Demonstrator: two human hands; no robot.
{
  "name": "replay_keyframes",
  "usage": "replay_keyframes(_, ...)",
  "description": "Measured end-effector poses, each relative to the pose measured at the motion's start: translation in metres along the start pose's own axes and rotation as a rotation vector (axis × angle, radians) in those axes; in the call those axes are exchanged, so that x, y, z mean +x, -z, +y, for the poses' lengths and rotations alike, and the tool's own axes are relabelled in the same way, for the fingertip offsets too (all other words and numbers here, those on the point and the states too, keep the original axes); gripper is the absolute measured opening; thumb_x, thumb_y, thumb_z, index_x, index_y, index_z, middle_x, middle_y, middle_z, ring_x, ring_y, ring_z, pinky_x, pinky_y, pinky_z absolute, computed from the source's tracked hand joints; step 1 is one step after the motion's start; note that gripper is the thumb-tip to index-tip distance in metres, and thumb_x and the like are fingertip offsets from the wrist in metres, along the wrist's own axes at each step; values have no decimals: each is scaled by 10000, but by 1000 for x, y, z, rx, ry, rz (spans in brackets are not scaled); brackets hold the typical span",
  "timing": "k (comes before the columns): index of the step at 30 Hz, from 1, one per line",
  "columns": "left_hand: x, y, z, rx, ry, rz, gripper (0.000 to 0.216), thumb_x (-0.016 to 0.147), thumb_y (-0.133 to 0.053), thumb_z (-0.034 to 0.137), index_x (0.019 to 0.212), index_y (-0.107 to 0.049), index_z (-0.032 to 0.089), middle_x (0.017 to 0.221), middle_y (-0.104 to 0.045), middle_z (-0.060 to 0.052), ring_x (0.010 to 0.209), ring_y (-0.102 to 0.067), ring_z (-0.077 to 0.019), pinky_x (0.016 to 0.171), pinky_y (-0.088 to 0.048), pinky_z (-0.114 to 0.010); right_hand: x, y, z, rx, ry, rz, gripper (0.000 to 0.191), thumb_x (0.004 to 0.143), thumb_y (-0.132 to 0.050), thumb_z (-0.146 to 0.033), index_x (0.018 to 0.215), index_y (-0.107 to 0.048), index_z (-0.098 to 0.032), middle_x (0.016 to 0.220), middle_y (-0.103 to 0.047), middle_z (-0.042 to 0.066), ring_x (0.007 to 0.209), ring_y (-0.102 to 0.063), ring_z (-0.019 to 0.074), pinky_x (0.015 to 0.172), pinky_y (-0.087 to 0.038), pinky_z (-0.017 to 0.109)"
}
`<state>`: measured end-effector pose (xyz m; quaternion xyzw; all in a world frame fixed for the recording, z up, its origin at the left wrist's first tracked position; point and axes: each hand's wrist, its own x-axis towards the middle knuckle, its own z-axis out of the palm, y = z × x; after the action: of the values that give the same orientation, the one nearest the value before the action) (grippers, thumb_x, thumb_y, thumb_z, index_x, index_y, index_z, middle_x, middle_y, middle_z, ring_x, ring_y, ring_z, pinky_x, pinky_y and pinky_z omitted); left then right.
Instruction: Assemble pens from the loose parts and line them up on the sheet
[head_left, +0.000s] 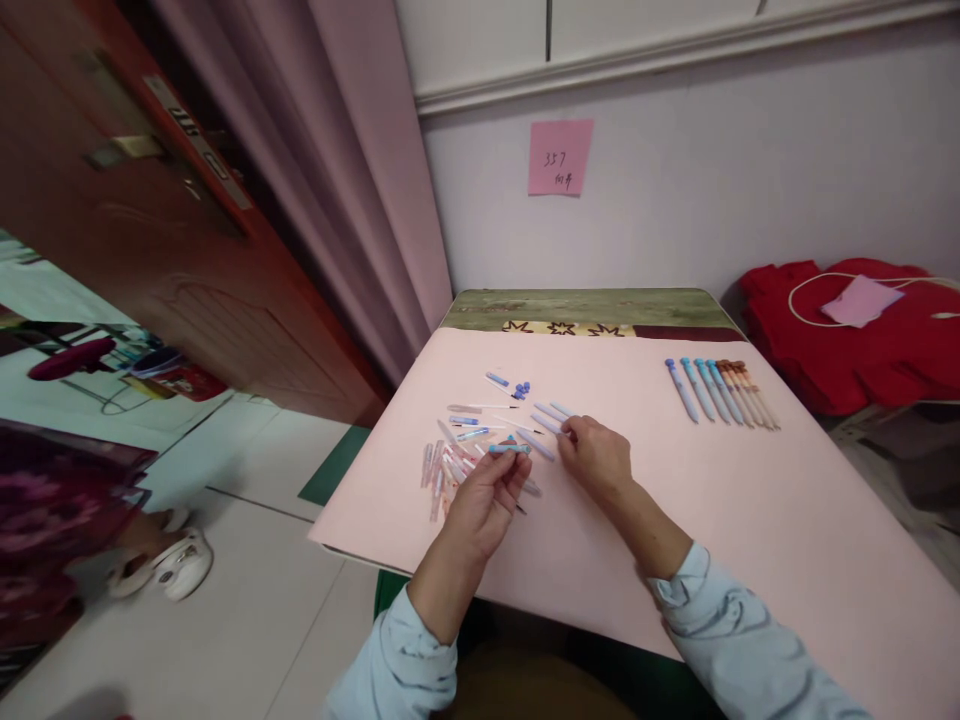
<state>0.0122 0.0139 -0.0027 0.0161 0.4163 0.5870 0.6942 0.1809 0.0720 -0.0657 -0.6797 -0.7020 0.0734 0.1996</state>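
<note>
Pinched between the thumb and fingers of my left hand (pixel 484 500) is a short blue pen barrel section (pixel 508 449), held level above the loose parts. My right hand (pixel 598 455) has its fingers closed at the end of a light-blue pen barrel (pixel 561 410) on the table; the fingertips are partly hidden. Other pale blue barrels (pixel 535 444) lie beside it. Under and left of my left hand spreads a pile of clear and pinkish pen parts (pixel 442 470). Thin pen refills (pixel 487 406) and blue pen sections (pixel 466 421) lie above the pile.
Small dark-blue pen toppers (pixel 522 389) sit farther back. A row of assembled blue and brown pens (pixel 712 392) lies on the right of the pink-covered table (pixel 750 520). Red cloth (pixel 817 350) with a cable is beyond the right edge. A person's foot in a white clog (pixel 184 565) is at left.
</note>
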Motion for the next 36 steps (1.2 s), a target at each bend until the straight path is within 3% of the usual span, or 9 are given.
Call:
replay_keyframes(5,-2,3,2,1,40,1,102,768,-676,8,788,-658,106,777,-702,-53,673,-669,-103,674,-570,-193,1,5,2,111,-30,61,221,878,-522,-339,836,-715,-241,865,-699,18,716,-588,153,607,-309,260)
replay_keyframes(12,-1,7,27,32,20,-14,46,865,-601,87,844,-642,94,710,-646,-46,546,-580,-75,500,-504,-157,12,14,19,437,-308,186,281,848,-524,-419,848,-745,-245,709,-680,11,645,-583,177,614,-366,275)
replay_keyframes(16,1,11,39,6,-10,-17,121,903,-537,86,821,-626,84,705,-622,-44,541,-565,-67,498,-492,-149,18,17,31,424,-351,248,298,838,-522,-426,878,-748,-236,732,-685,22,668,-591,187,633,-380,287)
replay_keyframes(19,4,14,42,-28,-11,-8,128,903,-536,85,811,-625,79,701,-614,-47,545,-564,-67,500,-483,-144,19,15,35,311,-329,229,294,843,-520,-420,893,-748,-242,833,-696,36,721,-597,186,644,-379,291)
replay_keyframes(25,6,15,43,-40,23,-13,127,903,-536,93,811,-624,84,686,-602,-45,544,-549,-71,495,-475,-147,16,5,33,120,-160,25,247,851,-577,-394,1012,-724,-278,1002,-672,19,861,-614,184,682,-390,289)
replay_keyframes(31,5,15,54,-86,-19,-21,146,910,-507,74,798,-600,89,697,-596,-49,549,-541,-69,495,-464,-148,17,0,34,69,-128,39,242,899,-542,-379,994,-733,-265,996,-675,33,866,-610,183,659,-375,279)
replay_keyframes(36,5,16,72,-124,-81,-27,176,917,-466,64,792,-588,90,694,-583,-51,544,-526,-68,485,-452,-150,17,0,35,168,-168,111,229,870,-535,-365,918,-723,-244,929,-679,24,788,-601,173,650,-376,277)
